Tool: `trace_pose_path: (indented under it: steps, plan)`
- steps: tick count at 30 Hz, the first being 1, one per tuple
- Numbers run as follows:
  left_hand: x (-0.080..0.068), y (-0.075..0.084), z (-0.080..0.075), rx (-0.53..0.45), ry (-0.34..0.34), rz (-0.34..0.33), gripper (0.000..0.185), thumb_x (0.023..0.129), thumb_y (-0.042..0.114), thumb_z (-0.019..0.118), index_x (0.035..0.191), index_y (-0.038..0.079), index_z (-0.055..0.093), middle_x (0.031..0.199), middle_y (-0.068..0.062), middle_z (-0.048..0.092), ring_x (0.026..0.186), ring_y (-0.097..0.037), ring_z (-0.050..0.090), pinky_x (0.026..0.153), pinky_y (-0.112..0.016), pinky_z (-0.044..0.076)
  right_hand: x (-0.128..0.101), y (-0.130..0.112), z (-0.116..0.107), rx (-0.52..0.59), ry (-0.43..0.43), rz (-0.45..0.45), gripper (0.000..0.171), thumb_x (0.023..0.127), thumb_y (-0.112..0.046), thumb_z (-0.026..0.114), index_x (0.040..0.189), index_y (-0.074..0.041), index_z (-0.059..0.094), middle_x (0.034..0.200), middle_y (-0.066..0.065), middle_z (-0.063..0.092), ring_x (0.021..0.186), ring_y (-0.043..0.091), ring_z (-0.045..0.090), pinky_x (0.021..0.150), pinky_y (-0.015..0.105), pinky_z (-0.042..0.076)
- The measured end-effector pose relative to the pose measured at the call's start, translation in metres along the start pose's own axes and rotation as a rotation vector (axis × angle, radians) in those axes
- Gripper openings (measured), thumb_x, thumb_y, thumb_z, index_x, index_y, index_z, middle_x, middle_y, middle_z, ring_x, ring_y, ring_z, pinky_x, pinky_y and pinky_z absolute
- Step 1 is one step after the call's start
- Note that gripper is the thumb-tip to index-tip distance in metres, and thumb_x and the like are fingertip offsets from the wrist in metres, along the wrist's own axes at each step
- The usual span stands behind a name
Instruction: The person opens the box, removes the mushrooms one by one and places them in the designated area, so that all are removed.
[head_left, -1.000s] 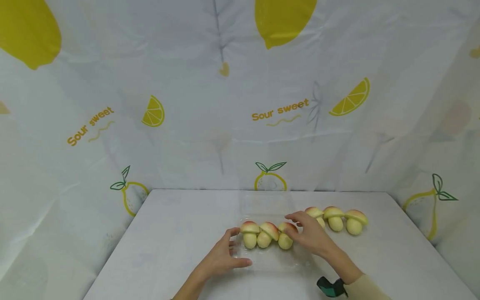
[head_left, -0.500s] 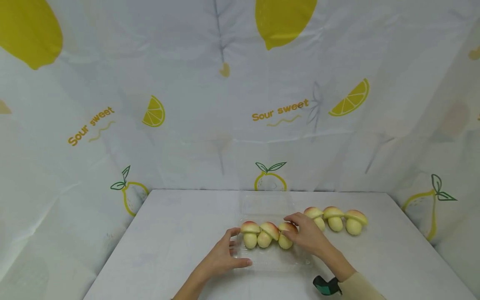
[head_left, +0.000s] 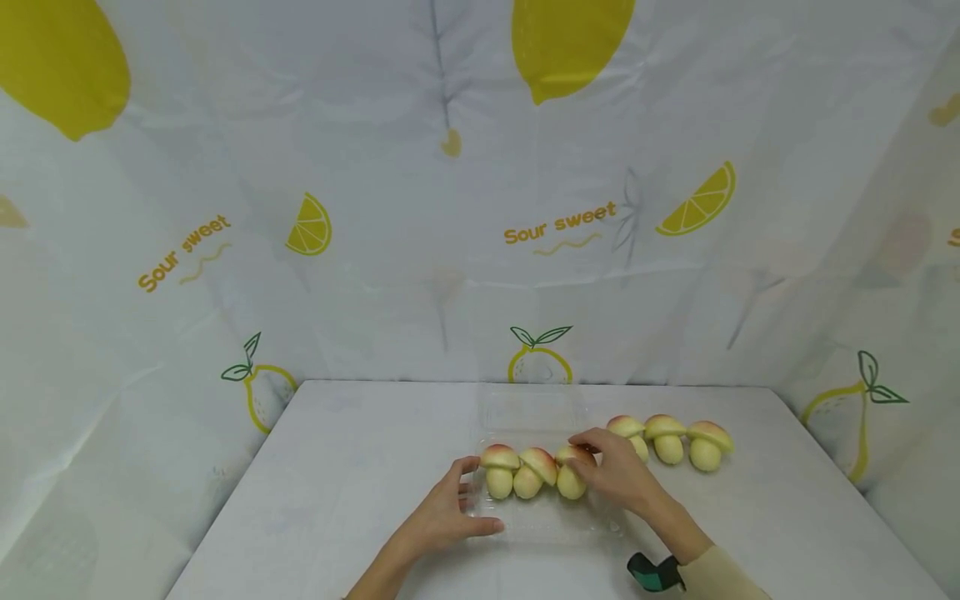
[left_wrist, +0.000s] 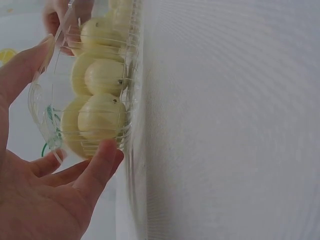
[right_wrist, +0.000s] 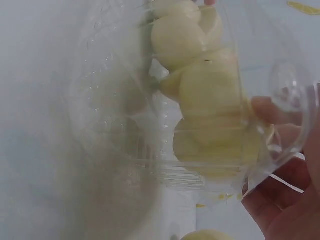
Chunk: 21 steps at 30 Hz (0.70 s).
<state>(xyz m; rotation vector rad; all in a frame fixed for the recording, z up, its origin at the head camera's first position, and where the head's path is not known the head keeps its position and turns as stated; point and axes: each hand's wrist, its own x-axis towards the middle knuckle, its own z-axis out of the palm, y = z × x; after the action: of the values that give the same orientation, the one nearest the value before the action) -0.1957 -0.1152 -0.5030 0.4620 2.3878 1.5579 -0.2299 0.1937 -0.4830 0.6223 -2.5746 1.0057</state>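
A clear plastic box lies with its lid folded back behind it. Three pale yellow mushrooms with red-tinged caps are in a row inside: the left one, the middle one and the right one. My left hand grips the box's left end; in the left wrist view, the thumb is at the rim and fingertips touch the ribbed wall. My right hand pinches the right mushroom by its cap, reaching over the box's right end. The right wrist view shows these fingers partly through plastic.
Three more mushrooms stand in a row right of the box: one partly behind my right hand, one in the middle and one on the right. The white table ends against a lemon-printed curtain.
My right hand has shifted slightly left and its fingers sit closer about the right mushroom's cap. The left hand, box and other mushrooms keep their places; the head view tilts a little.
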Motion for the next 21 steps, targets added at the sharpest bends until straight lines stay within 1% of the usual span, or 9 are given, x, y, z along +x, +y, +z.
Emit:
trace_pose_path:
  steps: [6, 10, 15, 21]
  plan:
    - [0.001, 0.000, 0.000, 0.005, 0.002, 0.008, 0.092, 0.079, 0.029, 0.089, 0.151, 0.009, 0.035, 0.155, -0.018, 0.038, 0.128, -0.041, 0.052, 0.102, -0.054, 0.049, -0.001, -0.001, -0.003, 0.042, 0.029, -0.003, 0.017, 0.087, -0.006, 0.079, 0.104, -0.005, 0.075, 0.101, 0.000, 0.072, 0.091, 0.020, 0.069, 0.080, 0.039, 0.060]
    - [0.001, -0.001, 0.000, 0.006, 0.002, 0.013, 0.093, 0.079, 0.029, 0.089, 0.151, 0.009, 0.035, 0.155, -0.018, 0.038, 0.128, -0.040, 0.053, 0.102, -0.054, 0.049, 0.000, -0.002, -0.009, 0.098, 0.031, 0.003, 0.016, 0.089, -0.007, 0.078, 0.104, -0.006, 0.074, 0.100, -0.002, 0.072, 0.092, 0.017, 0.068, 0.078, 0.037, 0.060]
    - [0.001, -0.001, 0.000, 0.016, -0.001, 0.013, 0.093, 0.079, 0.030, 0.089, 0.152, 0.009, 0.035, 0.155, -0.018, 0.039, 0.128, -0.040, 0.053, 0.101, -0.054, 0.049, -0.001, -0.002, -0.016, 0.173, 0.033, 0.059, 0.016, 0.091, -0.011, 0.078, 0.106, -0.006, 0.074, 0.101, 0.000, 0.071, 0.094, 0.015, 0.066, 0.078, 0.036, 0.061]
    - [0.001, -0.002, 0.000, 0.017, -0.002, 0.011, 0.094, 0.079, 0.030, 0.089, 0.152, 0.009, 0.034, 0.156, -0.019, 0.038, 0.129, -0.041, 0.053, 0.101, -0.054, 0.049, -0.004, -0.005, -0.026, 0.226, 0.041, 0.141, 0.019, 0.094, -0.019, 0.076, 0.109, -0.009, 0.075, 0.104, 0.001, 0.069, 0.099, 0.022, 0.066, 0.082, 0.030, 0.059]
